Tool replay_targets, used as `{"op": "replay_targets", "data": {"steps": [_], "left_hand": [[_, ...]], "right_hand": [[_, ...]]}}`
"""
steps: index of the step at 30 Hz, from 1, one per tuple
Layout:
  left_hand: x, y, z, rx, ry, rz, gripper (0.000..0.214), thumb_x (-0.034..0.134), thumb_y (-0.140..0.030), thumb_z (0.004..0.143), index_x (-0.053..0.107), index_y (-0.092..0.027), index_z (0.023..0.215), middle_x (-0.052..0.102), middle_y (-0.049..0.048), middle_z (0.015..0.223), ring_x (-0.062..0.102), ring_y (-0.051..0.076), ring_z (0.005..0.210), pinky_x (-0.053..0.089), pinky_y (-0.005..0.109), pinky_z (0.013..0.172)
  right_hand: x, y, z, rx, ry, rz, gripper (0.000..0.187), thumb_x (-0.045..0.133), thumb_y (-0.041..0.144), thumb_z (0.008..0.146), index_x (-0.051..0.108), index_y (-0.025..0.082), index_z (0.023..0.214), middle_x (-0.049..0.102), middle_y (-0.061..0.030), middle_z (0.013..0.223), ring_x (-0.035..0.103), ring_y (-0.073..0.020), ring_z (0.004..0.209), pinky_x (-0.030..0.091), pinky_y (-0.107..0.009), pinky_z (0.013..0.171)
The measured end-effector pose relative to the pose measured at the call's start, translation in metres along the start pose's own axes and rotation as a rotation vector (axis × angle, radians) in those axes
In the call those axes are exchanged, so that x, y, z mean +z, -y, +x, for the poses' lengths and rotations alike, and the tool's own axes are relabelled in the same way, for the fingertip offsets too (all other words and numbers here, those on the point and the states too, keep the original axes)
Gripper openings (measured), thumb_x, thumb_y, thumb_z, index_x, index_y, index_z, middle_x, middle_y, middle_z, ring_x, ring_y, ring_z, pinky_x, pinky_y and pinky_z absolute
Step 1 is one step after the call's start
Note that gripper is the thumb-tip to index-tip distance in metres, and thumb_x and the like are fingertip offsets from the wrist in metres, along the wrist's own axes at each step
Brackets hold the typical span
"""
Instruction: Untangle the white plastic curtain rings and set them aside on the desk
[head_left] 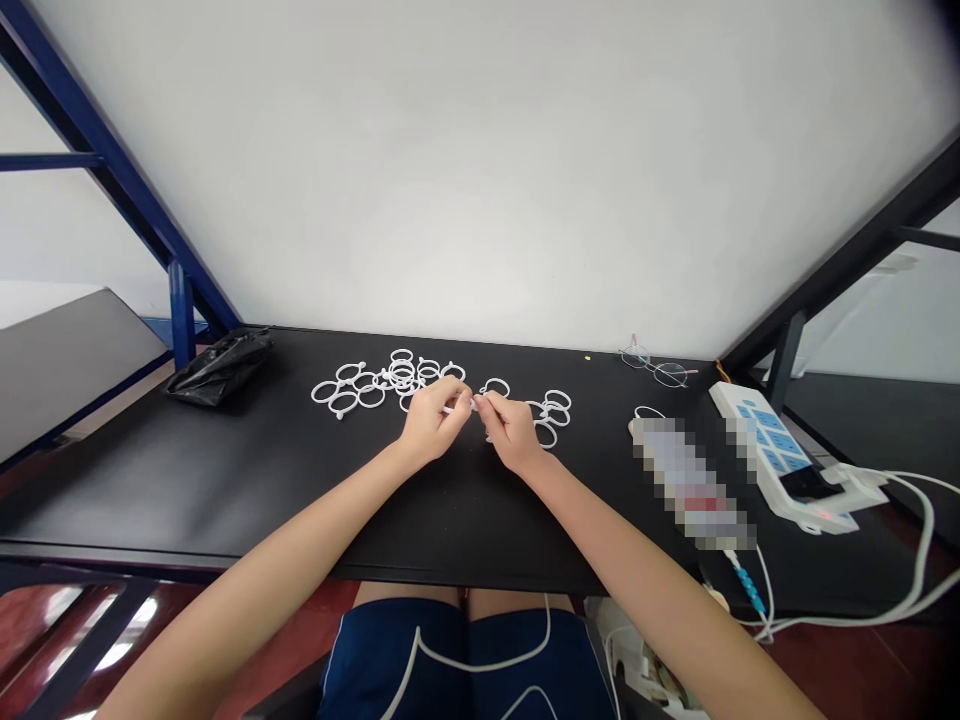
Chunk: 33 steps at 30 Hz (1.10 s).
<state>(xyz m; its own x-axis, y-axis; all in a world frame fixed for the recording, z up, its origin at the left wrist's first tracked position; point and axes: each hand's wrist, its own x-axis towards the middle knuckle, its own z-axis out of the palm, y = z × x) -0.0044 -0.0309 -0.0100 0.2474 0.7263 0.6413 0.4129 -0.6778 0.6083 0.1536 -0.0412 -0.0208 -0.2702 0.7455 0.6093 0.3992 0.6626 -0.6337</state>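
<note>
My left hand [433,416] and my right hand [511,427] meet over the middle of the black table [225,470]. Both have their fingers pinched on a small white plastic ring piece [466,404] held between them. Behind the left hand lies a spread of several white plastic rings [375,385]. A smaller group of white rings [553,412] lies just right of my right hand, with one ring [496,387] behind it.
A crumpled black bag [219,366] lies at the table's back left. Wire-rimmed glasses [654,365] lie at the back right. A white power strip [776,455] with plugged cables sits at the right edge, beside a blurred object [690,480]. Blue frame [180,320] stands left.
</note>
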Motion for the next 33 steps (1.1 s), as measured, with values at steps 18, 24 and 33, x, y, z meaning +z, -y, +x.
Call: {"op": "replay_targets", "data": {"steps": [18, 24, 33], "left_hand": [[-0.0020, 0.0008, 0.0012, 0.007, 0.055, 0.005, 0.034, 0.036, -0.028, 0.093, 0.056, -0.017, 0.067, 0.055, 0.0012, 0.064, 0.049, 0.013, 0.058, 0.038, 0.027, 0.058], [-0.0032, 0.0013, 0.0013, 0.026, 0.057, 0.007, 0.036, 0.036, -0.027, 0.091, 0.055, -0.017, 0.063, 0.057, 0.0016, 0.062, 0.050, 0.013, 0.057, 0.039, 0.026, 0.057], [-0.0033, 0.0010, 0.0021, 0.033, 0.036, 0.018, 0.032, 0.037, -0.023, 0.089, 0.057, -0.016, 0.063, 0.058, 0.0014, 0.060, 0.051, 0.012, 0.055, 0.039, 0.026, 0.056]], "right_hand": [[-0.0009, 0.0037, 0.0001, -0.058, 0.021, -0.162, 0.037, 0.035, 0.032, 0.101, 0.029, 0.022, 0.066, 0.033, 0.0057, 0.053, 0.028, -0.0088, 0.045, 0.024, -0.026, 0.049], [0.0015, 0.0045, -0.0008, -0.035, 0.047, -0.132, 0.036, 0.033, 0.034, 0.100, 0.027, 0.022, 0.066, 0.034, 0.0053, 0.053, 0.030, -0.0093, 0.046, 0.024, -0.025, 0.048], [0.0036, 0.0027, -0.0018, -0.047, 0.033, -0.083, 0.036, 0.035, 0.033, 0.100, 0.026, 0.022, 0.067, 0.031, 0.0061, 0.054, 0.029, -0.0089, 0.046, 0.024, -0.026, 0.049]]}}
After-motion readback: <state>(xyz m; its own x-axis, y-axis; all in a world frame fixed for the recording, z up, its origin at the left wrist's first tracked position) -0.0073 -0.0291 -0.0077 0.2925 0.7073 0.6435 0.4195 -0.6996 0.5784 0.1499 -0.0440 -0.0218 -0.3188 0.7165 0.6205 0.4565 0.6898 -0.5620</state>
